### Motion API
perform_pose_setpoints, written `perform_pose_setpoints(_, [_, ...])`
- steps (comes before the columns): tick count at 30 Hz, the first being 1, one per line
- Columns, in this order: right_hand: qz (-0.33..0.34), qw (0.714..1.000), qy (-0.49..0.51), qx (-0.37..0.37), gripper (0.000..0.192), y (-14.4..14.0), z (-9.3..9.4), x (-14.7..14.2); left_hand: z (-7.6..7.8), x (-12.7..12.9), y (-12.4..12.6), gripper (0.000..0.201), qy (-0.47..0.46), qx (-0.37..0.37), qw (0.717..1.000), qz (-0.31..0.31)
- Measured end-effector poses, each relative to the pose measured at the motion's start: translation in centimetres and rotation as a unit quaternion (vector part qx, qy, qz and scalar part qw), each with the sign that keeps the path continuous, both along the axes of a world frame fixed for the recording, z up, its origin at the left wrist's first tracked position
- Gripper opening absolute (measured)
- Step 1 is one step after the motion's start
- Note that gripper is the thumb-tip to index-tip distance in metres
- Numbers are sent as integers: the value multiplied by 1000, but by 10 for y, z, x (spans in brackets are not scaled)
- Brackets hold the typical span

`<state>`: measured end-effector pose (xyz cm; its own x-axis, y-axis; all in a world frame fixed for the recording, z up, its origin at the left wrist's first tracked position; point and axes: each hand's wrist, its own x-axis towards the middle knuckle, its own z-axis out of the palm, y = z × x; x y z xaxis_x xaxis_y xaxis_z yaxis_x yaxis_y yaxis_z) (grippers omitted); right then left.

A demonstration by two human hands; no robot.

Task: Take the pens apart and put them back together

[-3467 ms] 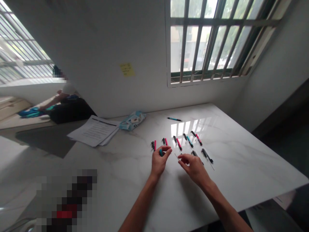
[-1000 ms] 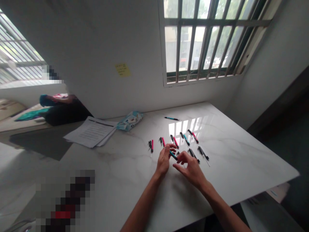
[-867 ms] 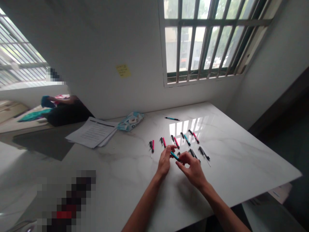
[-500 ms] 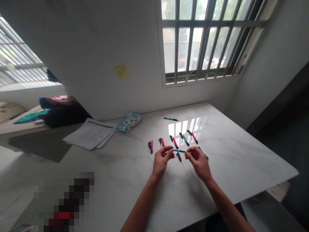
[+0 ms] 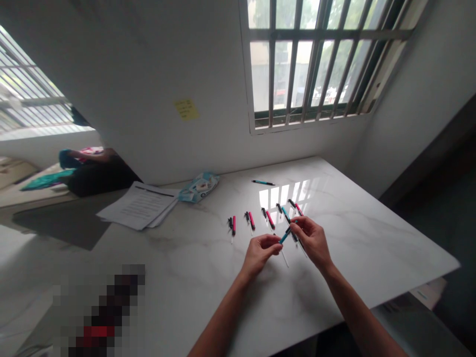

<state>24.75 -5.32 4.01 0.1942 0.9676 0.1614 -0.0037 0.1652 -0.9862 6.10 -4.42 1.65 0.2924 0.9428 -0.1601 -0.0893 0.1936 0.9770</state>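
- Landmark: we take the lone pen (image 5: 264, 182), teal and black, lying on the surface (image 5: 174, 277); all places below refer to it.
- Centre: the held pen (image 5: 284, 236), also teal and black, is raised on the near side of the lone pen and slightly to its right, slanting between both hands.
- The left hand (image 5: 258, 255): fingertips brought together on the lower end of the held pen.
- The right hand (image 5: 313, 242): fingers narrowed on the upper end, partly hiding it.
- Laid-out sets: nearer to us than the lone pen we count four pink barrels (image 5: 234, 225) and one teal barrel (image 5: 285, 214), each beside a black part (image 5: 230, 223); thin white rods (image 5: 284, 258) also show.
- Dark pieces (image 5: 294, 237): on the near side and to the right of the lone pen, partly covered by the right hand; we cannot tell how many.
- Progress: we judge the work partway along. Five sets lie apart in an orderly spread, whereas the lone pen looks whole; the held pen is not yet set down, and whether its pieces are fully joined we cannot tell.
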Motion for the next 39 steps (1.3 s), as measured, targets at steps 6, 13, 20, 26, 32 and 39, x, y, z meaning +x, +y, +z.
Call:
perform_pose_setpoints(6, [-89, 977, -190, 40, 24, -13, -7, 10, 4, -7, 1, 34, 119, 85, 989, 22])
perform_pose_setpoints(13, [5, 882, -465, 70, 12, -42, -29, 9, 12, -8, -6, 13, 281, 181, 942, 8])
perform_pose_setpoints(20, [66, 835, -545, 34, 15, -55, -36, 4, 10, -6, -8, 12, 348, 211, 914, -14])
perform_pose_setpoints(26, [77, 842, -533, 31, 17, -59, -37, 5, 10, -5, -9, 13, 376, 222, 899, -38])
perform_pose_setpoints(32, [65, 862, -501, 37, 18, -53, -36, 5, 5, -5, -9, 17, 403, 242, 881, -50])
perform_pose_setpoints(39, [72, 868, -489, 48, 19, -47, -44, 2, 5, -7, -8, 17, 399, 235, 885, -48])
